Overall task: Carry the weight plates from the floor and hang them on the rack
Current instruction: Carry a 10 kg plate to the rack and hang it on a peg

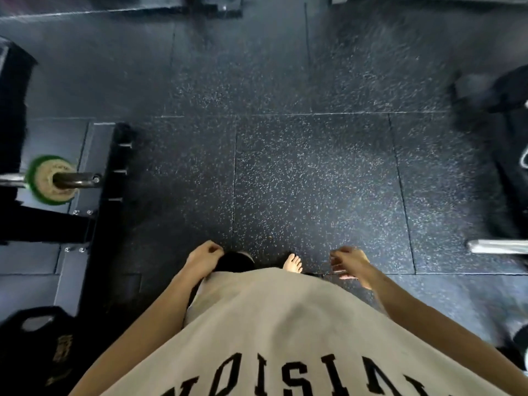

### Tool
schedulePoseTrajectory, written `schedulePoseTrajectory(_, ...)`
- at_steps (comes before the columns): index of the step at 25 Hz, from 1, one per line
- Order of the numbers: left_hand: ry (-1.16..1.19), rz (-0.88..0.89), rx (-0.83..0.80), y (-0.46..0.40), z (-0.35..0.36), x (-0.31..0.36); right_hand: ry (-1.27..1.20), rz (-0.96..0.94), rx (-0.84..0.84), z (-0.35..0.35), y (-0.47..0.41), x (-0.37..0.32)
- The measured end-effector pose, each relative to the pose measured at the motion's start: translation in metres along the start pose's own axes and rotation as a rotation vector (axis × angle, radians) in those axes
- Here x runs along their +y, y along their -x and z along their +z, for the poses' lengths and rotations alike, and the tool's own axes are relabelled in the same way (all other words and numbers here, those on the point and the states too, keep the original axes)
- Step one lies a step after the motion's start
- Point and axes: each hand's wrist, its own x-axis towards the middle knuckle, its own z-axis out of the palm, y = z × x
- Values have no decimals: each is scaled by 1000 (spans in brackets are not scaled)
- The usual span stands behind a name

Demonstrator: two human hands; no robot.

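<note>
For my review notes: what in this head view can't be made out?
- Black weight plate, bottom left: cut off by the frame edge, lettering blurred.
- Dark equipment, right: motion-blurred and cropped.
- Left foot: hidden behind the shirt and left hand.
- Right hand: fingers blurred.
- Rack: not identifiable.

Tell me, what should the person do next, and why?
Probably turn left and bend toward the black weight plate lying on the floor. Both the left hand and right hand hang loose and hold nothing, so a plate must be picked up first.
</note>
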Motion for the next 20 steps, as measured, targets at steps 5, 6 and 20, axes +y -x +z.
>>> schedulePoseTrajectory(5, 70, -106, -13, -71, -32, 58, 8, -5, -39, -34, -58, -99)
schedulePoseTrajectory(6, 70, -126, -13, -90, -41, 64, 17, -4, -43, -39, -73, -122)
schedulePoseTrajectory(20, 109, -31, -64, -356, -294, 313, 148, -46, 9, -56, -246, -508)
